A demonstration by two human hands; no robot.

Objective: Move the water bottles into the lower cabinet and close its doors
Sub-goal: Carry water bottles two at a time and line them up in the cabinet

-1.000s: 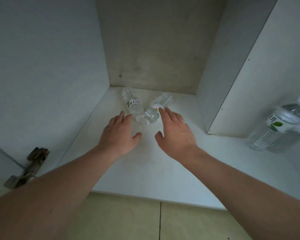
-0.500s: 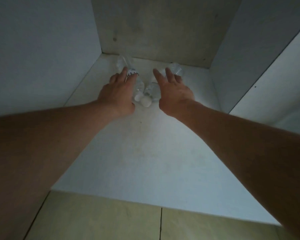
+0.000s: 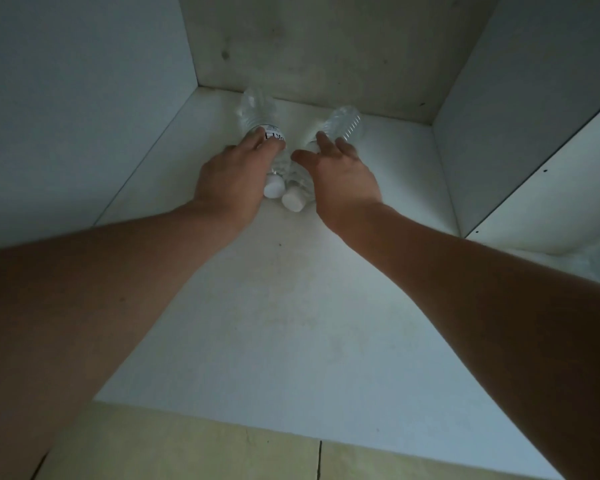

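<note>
Clear plastic water bottles, two of them, lie on their sides deep inside the white lower cabinet [image 3: 291, 341], with a hand on each. The left bottle [image 3: 257, 112] points its base toward the back left corner; the right bottle [image 3: 342, 124] angles toward the back wall. Their white caps sit just beside each other, nearest the viewer, so the pair forms a narrow V.

A second ago both hands hovered flat, short of the bottles, and a second pair of bottles showed in the neighbouring compartment to the right. Now the arms reach much farther in. The left hand [image 3: 229, 178] lies over the left bottle, fingers resting on its printed label. The right hand [image 3: 340, 178] covers the shoulder of the right bottle, fingers spread along it. Whether either hand truly grips or only presses down cannot be told from this angle. The hands are close together but apart, not touching.

The view has also shifted forward, so the neighbouring compartment is now mostly out of sight.

Judging from this, the two bottles are being pushed back or straightened to make room. The doors are not in view, and closing them remains undone.
</note>
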